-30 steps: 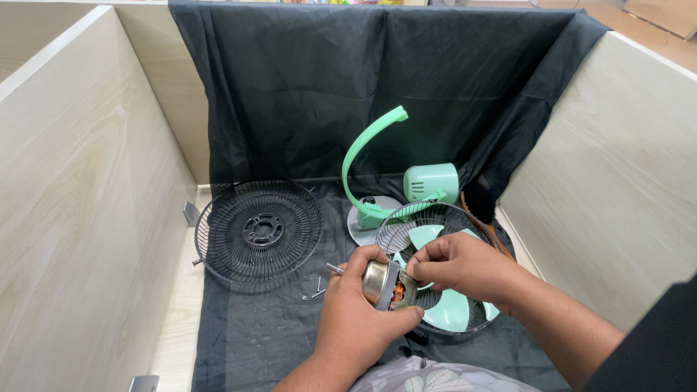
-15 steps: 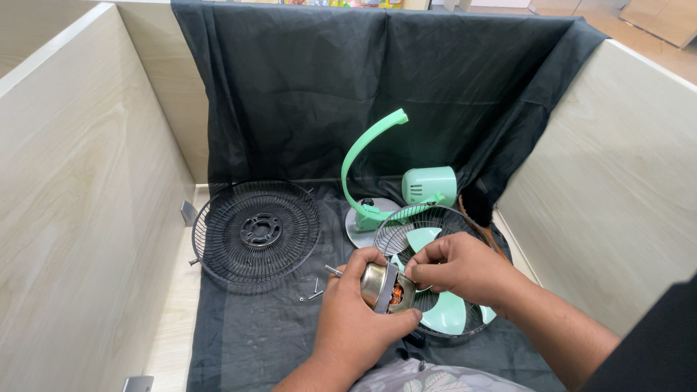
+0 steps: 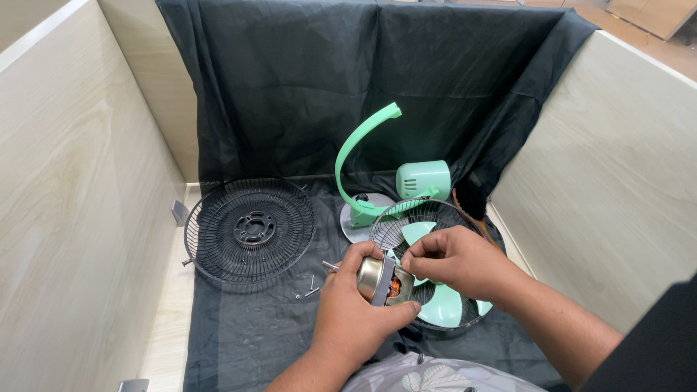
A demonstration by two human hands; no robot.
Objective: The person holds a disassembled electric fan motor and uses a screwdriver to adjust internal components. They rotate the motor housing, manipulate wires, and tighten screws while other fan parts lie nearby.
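wooden box [image 3: 87, 181], pale plywood walls, lined at back and floor with black cloth [image 3: 290, 94], matte and creased. inside it, all the fan parts.

far left of the hands: black wire grill [image 3: 249, 231], round, lying flat on the cloth, with a ringed plastic hub at its centre. between the grill and the left hand: small loose screws [image 3: 311, 289] on the cloth, well short of the fingers.

left hand [image 3: 356, 312] wrapped around the motor [image 3: 383, 279], palm under and behind it, thumb across the near side. hold is firm and closed on the housing. the motor is a short metal drum, shiny steel casing, copper windings visible through a gap in the side; a thin shaft [image 3: 330, 266] sticks out to the left, past the fingers.

right hand [image 3: 454, 260] meets the motor from the right, fingertips pinched narrow at its upper right edge; whether they hold a small part there i cannot tell.

behind the hands: mint green curved stand [image 3: 356, 145] rising from a grey round base [image 3: 356, 225], and a mint motor cover [image 3: 423, 179], boxy and slotted.

under and right of the right hand: second grill [image 3: 410, 218], cupped upward, with the mint blade [image 3: 443, 305] lying in it, smooth plastic.
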